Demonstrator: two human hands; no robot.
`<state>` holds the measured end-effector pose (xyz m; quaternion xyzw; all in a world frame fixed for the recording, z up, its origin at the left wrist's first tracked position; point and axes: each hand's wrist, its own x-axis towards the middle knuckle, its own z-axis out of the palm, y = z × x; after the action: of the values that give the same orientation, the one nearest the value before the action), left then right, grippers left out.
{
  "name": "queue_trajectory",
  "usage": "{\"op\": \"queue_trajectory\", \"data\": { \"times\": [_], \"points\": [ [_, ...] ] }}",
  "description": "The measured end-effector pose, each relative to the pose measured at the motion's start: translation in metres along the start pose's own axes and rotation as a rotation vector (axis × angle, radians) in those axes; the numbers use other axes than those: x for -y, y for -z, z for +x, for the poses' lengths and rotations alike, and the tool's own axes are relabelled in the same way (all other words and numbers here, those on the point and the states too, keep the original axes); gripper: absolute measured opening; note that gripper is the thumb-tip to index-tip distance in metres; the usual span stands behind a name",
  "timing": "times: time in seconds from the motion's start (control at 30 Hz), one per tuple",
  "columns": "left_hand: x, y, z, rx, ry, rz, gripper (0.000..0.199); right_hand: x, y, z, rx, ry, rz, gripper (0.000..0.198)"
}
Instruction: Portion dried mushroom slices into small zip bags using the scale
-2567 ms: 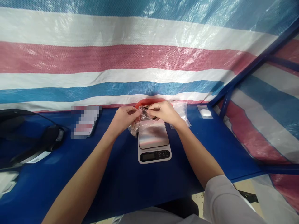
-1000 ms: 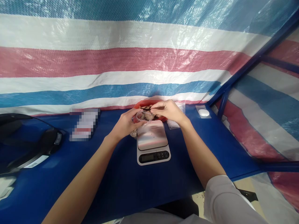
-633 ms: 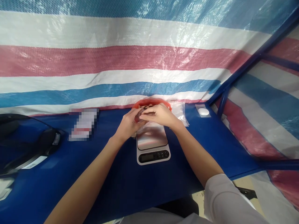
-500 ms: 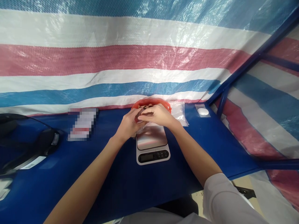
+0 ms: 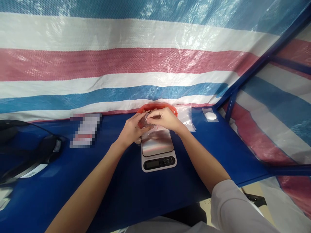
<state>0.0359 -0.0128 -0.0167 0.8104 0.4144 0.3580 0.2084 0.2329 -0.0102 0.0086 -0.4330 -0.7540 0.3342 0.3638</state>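
The clear plastic bag, thin and shiny, sits between two hands, above the back of one scale and before one rounded red basket. The left hand grips its side between curved fingers and thumb; the right hand has bunched fingertips at its mouth, whether pinching I cannot tell. The scale, glossy-plated with three round buttons, rests on the smooth blue worktop.
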Motion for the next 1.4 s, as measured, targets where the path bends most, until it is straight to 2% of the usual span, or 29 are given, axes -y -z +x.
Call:
{"op": "queue_trajectory", "data": {
  "times": [0.2,0.3,0.53,0.6,0.73,0.9,1.0,1.2,1.3,1.4],
  "points": [
    [0.004,0.019,0.001,0.198,0.112,-0.023,0.059,-0.005,0.009,-0.001,0.030,0.026,0.244,0.019],
    [0.007,0.029,0.001,0.293,0.169,-0.031,0.057,-0.007,0.012,-0.001,-0.007,0.028,0.281,0.018],
    [0.012,0.047,0.002,0.410,0.272,0.018,0.054,-0.009,0.018,-0.003,-0.034,0.008,0.309,0.021],
    [0.013,0.050,0.001,0.400,0.297,-0.023,0.056,-0.010,0.019,-0.004,-0.037,0.005,0.326,0.023],
    [0.016,0.048,0.000,0.300,0.305,-0.062,0.059,-0.017,0.018,-0.002,-0.083,-0.013,0.391,0.027],
    [0.009,0.049,0.012,0.223,0.237,0.055,0.052,-0.028,0.016,0.005,-0.201,-0.085,0.516,0.037],
    [-0.001,0.053,0.027,0.244,0.173,0.157,0.042,-0.028,0.018,0.010,-0.256,-0.123,0.580,0.042],
    [-0.012,0.058,0.055,0.322,0.072,0.215,0.029,-0.027,0.024,0.022,-0.229,-0.115,0.596,0.044],
    [-0.009,0.060,0.060,0.254,0.083,0.169,0.038,-0.033,0.027,0.027,-0.261,-0.152,0.619,0.041],
    [-0.002,0.060,0.062,0.137,0.163,0.078,0.055,-0.041,0.030,0.027,-0.303,-0.173,0.642,0.041]
  ]
}}
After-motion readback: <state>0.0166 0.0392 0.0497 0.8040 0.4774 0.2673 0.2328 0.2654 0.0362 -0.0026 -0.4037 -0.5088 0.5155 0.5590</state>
